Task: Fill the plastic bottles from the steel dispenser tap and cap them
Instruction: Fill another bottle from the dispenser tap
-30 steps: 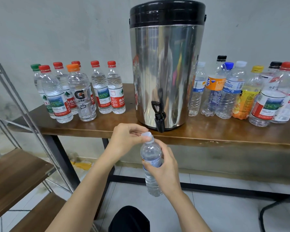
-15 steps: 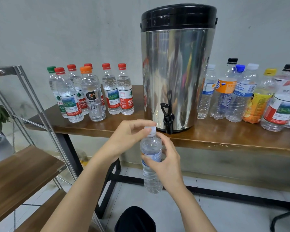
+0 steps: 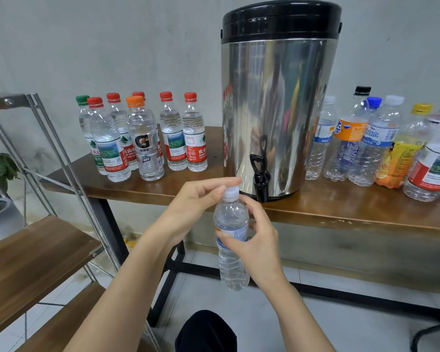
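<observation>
I hold a clear water-filled bottle [image 3: 232, 260] upright in front of the table, below the black tap [image 3: 260, 177] of the steel dispenser [image 3: 277, 102]. My right hand [image 3: 258, 240] grips the bottle's body around its blue label. The fingers of my left hand [image 3: 201, 199] pinch its white cap [image 3: 231, 191] at the neck. Several capped, water-filled bottles [image 3: 140, 138] stand left of the dispenser. Several capped bottles that look empty [image 3: 361, 146] stand to its right.
The wooden table [image 3: 341, 212] has black legs and a floor bar. A metal-framed shelf with wooden boards [image 3: 31, 260] stands at my left, with a potted plant [image 3: 3, 168] behind it. A chair base [image 3: 432, 336] shows at bottom right. My dark-clothed knee [image 3: 206, 331] is below.
The view has shifted left and nearer. My left fingers have stayed pinched on the cap and shifted round it; the bottle sits slightly higher, nearer the table edge.
</observation>
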